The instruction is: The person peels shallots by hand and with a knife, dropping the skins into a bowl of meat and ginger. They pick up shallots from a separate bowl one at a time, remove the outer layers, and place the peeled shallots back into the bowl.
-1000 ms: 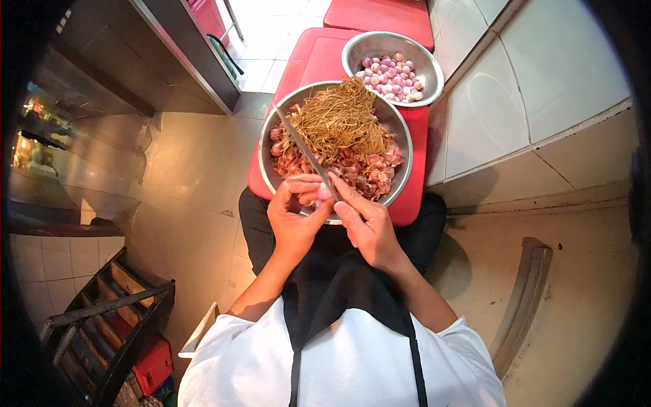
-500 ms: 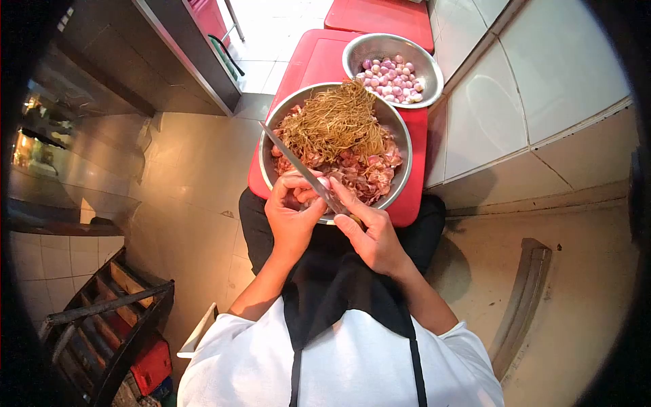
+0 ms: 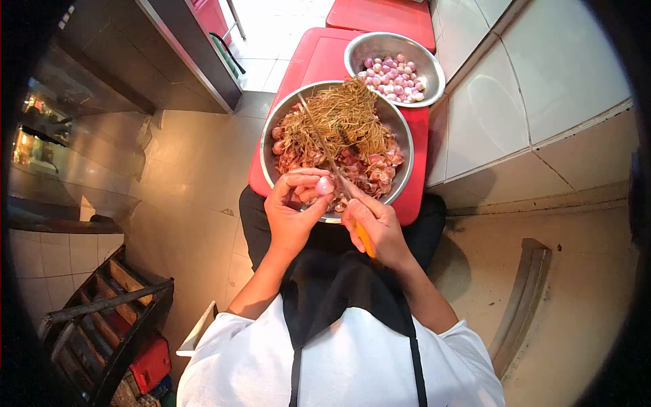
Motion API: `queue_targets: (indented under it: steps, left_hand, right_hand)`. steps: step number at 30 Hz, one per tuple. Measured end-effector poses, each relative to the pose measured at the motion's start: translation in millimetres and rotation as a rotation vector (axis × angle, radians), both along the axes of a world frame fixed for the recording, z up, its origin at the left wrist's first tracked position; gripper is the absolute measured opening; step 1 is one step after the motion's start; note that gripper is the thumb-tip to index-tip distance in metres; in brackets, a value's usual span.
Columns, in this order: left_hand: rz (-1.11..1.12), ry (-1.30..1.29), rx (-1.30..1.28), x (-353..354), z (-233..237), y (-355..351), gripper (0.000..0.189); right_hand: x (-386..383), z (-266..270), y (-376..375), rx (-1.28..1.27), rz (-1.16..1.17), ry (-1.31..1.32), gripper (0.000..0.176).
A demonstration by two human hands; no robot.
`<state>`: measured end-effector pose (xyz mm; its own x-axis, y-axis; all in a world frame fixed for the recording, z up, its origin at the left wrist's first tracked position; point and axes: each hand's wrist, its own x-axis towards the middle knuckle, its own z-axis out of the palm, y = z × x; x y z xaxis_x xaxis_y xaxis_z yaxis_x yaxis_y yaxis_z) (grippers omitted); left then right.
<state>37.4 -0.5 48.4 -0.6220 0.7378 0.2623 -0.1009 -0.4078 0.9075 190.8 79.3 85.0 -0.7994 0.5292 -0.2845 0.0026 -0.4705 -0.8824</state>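
Between the thumb and fingers of my left hand (image 3: 293, 203) is a peeled pink shallot (image 3: 325, 185). My right hand (image 3: 376, 227) grips a knife (image 3: 324, 144) by its orange handle, the long blade pointing up and away over the large metal bowl (image 3: 266, 152). Both hands are above the near rim of that bowl. Inside it lie reddish shallot skins (image 3: 380, 173) and a heap of dry, stringy brown roots (image 3: 339, 119). The blade is a little to the right of the shallot, apart from it.
A smaller metal bowl (image 3: 434, 64) of peeled shallots (image 3: 393, 78) stands behind on the red surface (image 3: 308, 54). A tiled wall (image 3: 502, 102) runs along the right. At lower left is a dark slatted rack (image 3: 112, 298) with a red container (image 3: 150, 366).
The knife has swung right, from lying across the shallot to standing apart from it. My right hand has turned, showing the orange handle, and the shallot is now in plain sight.
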Motion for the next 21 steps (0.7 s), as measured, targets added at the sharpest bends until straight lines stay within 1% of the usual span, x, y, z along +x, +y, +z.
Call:
queue_targets:
  steps: [1,4,7,9,10,11,13,16,21]
  left_hand:
    - [-0.034,-0.033,0.009,-1.8,-0.4,-0.3,0.028]
    - [-0.091,-0.027,-0.004,-5.4,-2.4,-1.6,0.029]
    - [-0.131,-0.044,0.030,-7.7,-6.5,-1.5,0.032]
    - [-0.135,-0.076,0.030,-8.2,-6.7,-1.9,0.033]
    - [-0.136,-0.092,0.031,-8.6,-6.6,-2.3,0.034]
    - [-0.125,-0.086,-0.007,-9.2,-5.8,-3.4,0.034]
    - [-0.105,-0.077,-0.085,-10.1,-3.8,-5.8,0.034]
    - [-0.079,-0.019,-0.087,-11.6,-8.3,-5.0,0.033]
    - [-0.076,-0.018,-0.066,-10.3,-7.1,-4.7,0.033]
  right_hand:
    - [-0.9,-0.6,-0.2,-0.036,-0.029,0.016,0.047]
    - [-0.1,2.2,4.5,-0.038,-0.056,-0.014,0.048]
    - [6.5,-2.8,10.5,0.181,0.054,-0.072,0.050]
    - [7.7,0.3,11.8,0.450,0.094,-0.090,0.052]
    - [7.3,2.1,12.0,0.541,0.105,-0.084,0.054]
    - [6.8,3.9,12.2,0.633,0.113,-0.078,0.055]
    - [5.7,6.0,12.0,0.729,0.108,-0.039,0.057]
    - [5.2,4.2,14.1,0.801,0.105,-0.034,0.056]
    - [3.8,-2.3,13.1,0.800,0.098,-0.024,0.054]
